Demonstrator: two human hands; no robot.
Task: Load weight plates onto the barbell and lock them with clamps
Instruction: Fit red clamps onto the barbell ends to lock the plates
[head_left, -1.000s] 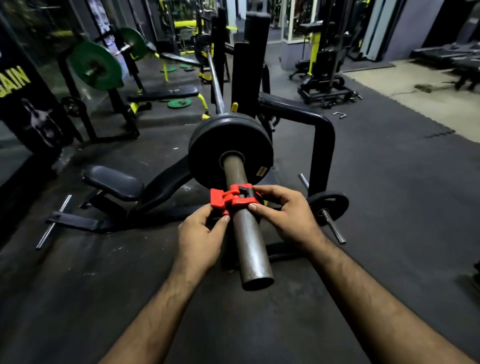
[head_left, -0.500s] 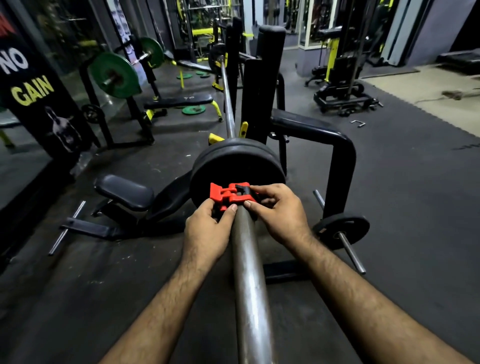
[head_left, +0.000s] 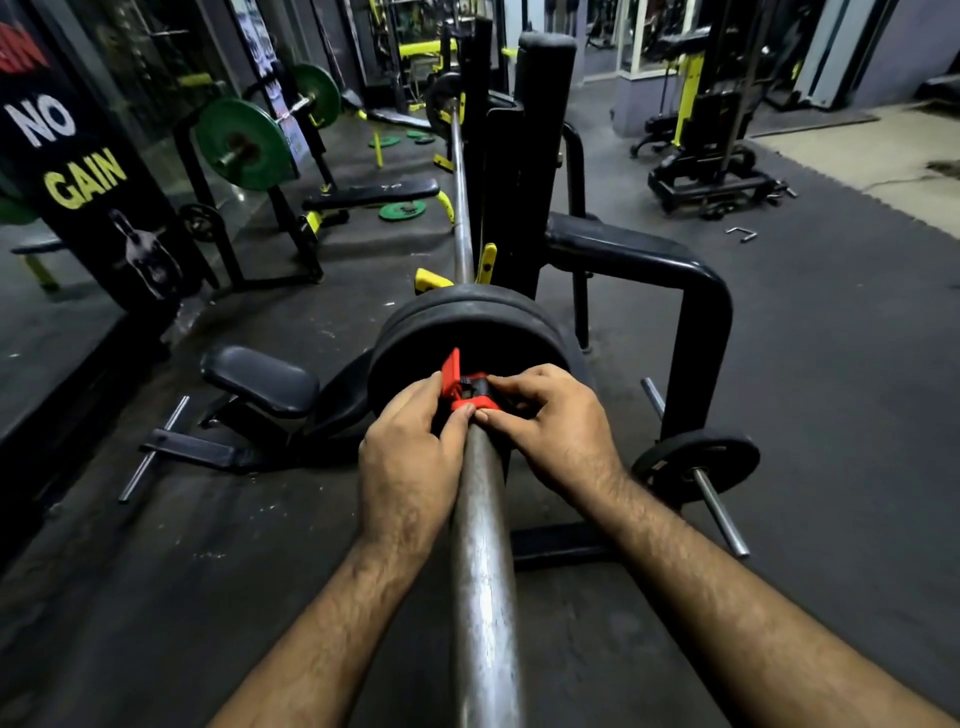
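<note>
Both hands are gripping the red plastic clamp (head_left: 462, 388) on the grey steel barbell sleeve (head_left: 485, 545): left hand (head_left: 410, 457) curling around its left side, right hand (head_left: 553, 431) pinching its right. Just beyond the fingertips, it is sitting against the black rubber-coated weight plates (head_left: 467, 322). It is probably light and stiff, its raised lever likely the best hold.

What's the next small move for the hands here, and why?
Probably press the raised lever down to lock the red clamp. It sits on the barbell sleeve close against the black plates, its lever standing up, with the left hand and right hand pinching it.
</note>
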